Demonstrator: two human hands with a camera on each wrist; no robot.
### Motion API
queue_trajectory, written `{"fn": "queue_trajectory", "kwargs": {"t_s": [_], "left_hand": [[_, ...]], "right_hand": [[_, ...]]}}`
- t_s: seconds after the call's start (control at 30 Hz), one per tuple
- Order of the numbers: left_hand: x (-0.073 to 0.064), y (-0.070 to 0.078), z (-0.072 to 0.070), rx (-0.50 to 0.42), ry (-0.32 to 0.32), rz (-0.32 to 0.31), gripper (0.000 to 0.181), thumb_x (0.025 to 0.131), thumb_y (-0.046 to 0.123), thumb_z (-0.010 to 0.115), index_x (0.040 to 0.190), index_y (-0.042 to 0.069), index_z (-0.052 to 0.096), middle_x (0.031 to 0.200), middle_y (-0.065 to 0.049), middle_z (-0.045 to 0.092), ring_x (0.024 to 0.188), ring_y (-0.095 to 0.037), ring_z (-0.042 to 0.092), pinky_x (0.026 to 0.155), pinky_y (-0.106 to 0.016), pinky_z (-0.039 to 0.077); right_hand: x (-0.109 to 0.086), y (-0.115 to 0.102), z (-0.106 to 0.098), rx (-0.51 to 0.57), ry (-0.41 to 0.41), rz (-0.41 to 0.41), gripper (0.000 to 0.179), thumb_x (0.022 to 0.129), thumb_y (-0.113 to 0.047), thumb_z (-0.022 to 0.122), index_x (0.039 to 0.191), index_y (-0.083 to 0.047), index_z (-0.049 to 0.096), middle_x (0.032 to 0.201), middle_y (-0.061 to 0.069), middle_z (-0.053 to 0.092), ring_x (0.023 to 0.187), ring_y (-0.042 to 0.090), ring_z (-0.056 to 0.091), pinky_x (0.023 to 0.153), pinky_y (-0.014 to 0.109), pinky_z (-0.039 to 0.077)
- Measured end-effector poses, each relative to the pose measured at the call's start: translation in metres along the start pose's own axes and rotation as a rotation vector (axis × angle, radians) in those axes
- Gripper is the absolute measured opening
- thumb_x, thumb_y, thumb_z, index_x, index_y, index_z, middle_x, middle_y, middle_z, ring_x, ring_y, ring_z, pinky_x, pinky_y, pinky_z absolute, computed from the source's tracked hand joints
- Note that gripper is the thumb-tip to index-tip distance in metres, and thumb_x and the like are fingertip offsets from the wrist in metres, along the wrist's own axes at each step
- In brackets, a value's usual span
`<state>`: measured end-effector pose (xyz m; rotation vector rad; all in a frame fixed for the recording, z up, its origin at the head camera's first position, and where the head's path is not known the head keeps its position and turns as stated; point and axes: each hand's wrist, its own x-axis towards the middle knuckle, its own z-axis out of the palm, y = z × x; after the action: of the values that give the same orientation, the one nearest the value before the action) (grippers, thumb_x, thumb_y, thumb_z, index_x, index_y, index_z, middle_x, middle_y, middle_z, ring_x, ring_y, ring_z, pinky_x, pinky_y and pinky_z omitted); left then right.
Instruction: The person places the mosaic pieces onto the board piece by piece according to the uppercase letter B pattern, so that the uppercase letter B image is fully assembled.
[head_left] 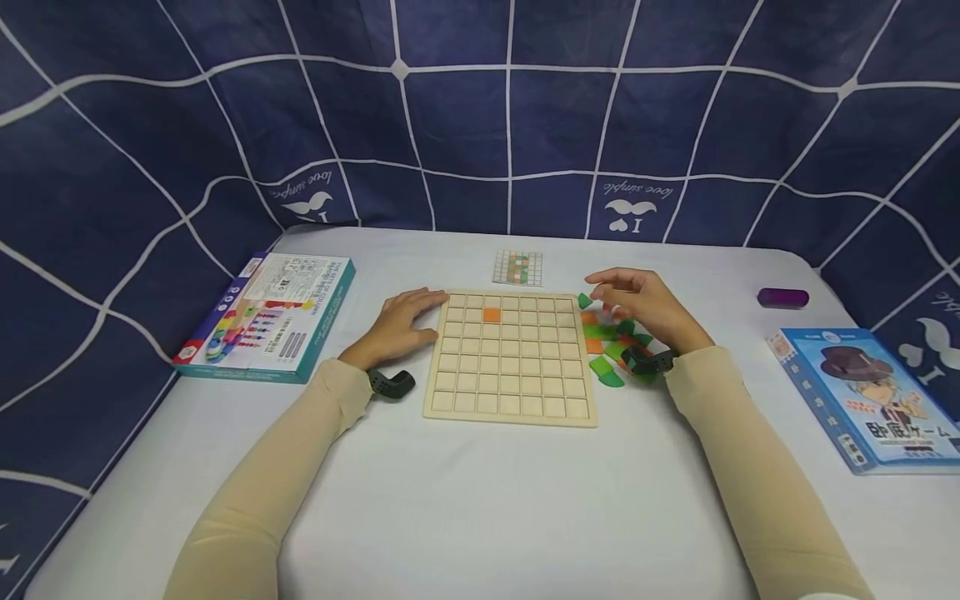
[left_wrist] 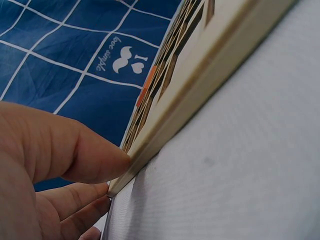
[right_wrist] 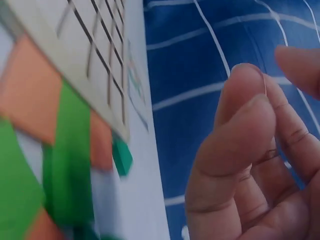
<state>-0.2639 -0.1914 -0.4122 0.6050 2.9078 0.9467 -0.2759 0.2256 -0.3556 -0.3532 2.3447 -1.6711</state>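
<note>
A square wooden grid board (head_left: 509, 420) lies flat on the white table, with one orange square tile (head_left: 491, 315) in a cell of its second row from the far side. My left hand (head_left: 401, 327) rests at the board's far left corner; in the left wrist view its thumb (left_wrist: 100, 160) touches the board's side edge. Over the loose pieces to the right of the board hovers my right hand (head_left: 643, 304), fingers loosely bent. The right wrist view shows nothing between its fingers (right_wrist: 220, 165). Beneath lie several green pieces (head_left: 611, 379) and orange pieces (head_left: 594, 345).
Beyond the board lies a small pattern card (head_left: 517, 268) with a coloured grid. A teal-edged box (head_left: 277, 317) is on the left. On the right are a purple rounded case (head_left: 783, 297) and a blue game box (head_left: 870, 400). Dark blue checked cloth (head_left: 480, 125) hangs behind.
</note>
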Motion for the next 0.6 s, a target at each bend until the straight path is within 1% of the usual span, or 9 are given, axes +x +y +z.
{"fn": "queue_trajectory", "kwargs": {"t_s": [0.1,0.23,0.27,0.33,0.4,0.47,0.6], "left_hand": [[0.0,0.0,0.0,-0.003,0.006,0.007,0.074,0.088,0.017,0.067,0.158,0.0,0.052,0.167,-0.019,0.047,0.161,-0.04,0.03,0.13,-0.059,0.013],[0.0,-0.001,0.0,-0.007,0.012,0.017,0.074,0.087,0.017,0.067,0.157,0.0,0.052,0.166,-0.02,0.048,0.161,-0.041,0.03,0.13,-0.06,0.013],[0.0,-0.001,0.001,-0.006,0.012,0.017,0.074,0.087,0.017,0.067,0.158,0.0,0.052,0.166,-0.02,0.048,0.161,-0.041,0.03,0.13,-0.06,0.013],[0.0,-0.001,0.001,-0.004,0.009,0.013,0.074,0.088,0.017,0.067,0.158,0.0,0.052,0.166,-0.019,0.047,0.161,-0.04,0.029,0.13,-0.06,0.013],[0.0,-0.002,0.0,0.005,0.005,0.007,0.073,0.088,0.017,0.067,0.158,0.001,0.052,0.167,-0.018,0.047,0.161,-0.039,0.029,0.13,-0.059,0.013],[0.0,-0.002,0.0,0.007,0.003,0.004,0.073,0.089,0.017,0.067,0.159,0.001,0.052,0.167,-0.018,0.047,0.161,-0.039,0.029,0.13,-0.059,0.013],[-0.001,0.0,0.0,-0.002,0.0,0.004,0.073,0.089,0.016,0.067,0.159,0.001,0.051,0.167,-0.018,0.047,0.161,-0.039,0.029,0.13,-0.058,0.013]], "right_hand": [[-0.002,0.006,-0.013,0.023,0.039,0.04,0.035,0.109,-0.022,0.064,0.14,-0.004,0.066,0.109,0.0,0.074,0.086,0.013,0.064,0.071,0.021,0.055],[-0.004,0.017,-0.03,0.082,0.065,0.083,0.018,0.11,-0.022,0.063,0.125,-0.024,0.074,0.11,-0.003,0.073,0.085,0.012,0.064,0.077,0.021,0.058],[-0.004,0.02,-0.033,0.102,0.072,0.095,0.017,0.11,-0.021,0.063,0.12,-0.028,0.075,0.109,-0.004,0.074,0.084,0.011,0.064,0.077,0.02,0.058],[-0.004,0.026,-0.04,0.136,0.086,0.117,0.017,0.11,-0.02,0.064,0.115,-0.032,0.076,0.108,-0.005,0.075,0.082,0.01,0.065,0.077,0.02,0.059],[-0.004,0.032,-0.045,0.148,0.092,0.14,0.017,0.11,-0.02,0.064,0.116,-0.03,0.076,0.106,-0.007,0.075,0.079,0.009,0.065,0.075,0.02,0.059],[-0.004,0.037,-0.05,0.159,0.099,0.171,0.018,0.109,-0.02,0.065,0.124,-0.023,0.075,0.104,-0.008,0.075,0.078,0.008,0.065,0.071,0.02,0.058],[-0.005,0.045,-0.056,0.134,0.083,0.215,0.04,0.11,-0.019,0.063,0.147,-0.005,0.059,0.099,-0.01,0.072,0.076,0.007,0.061,0.067,0.018,0.054]]}}
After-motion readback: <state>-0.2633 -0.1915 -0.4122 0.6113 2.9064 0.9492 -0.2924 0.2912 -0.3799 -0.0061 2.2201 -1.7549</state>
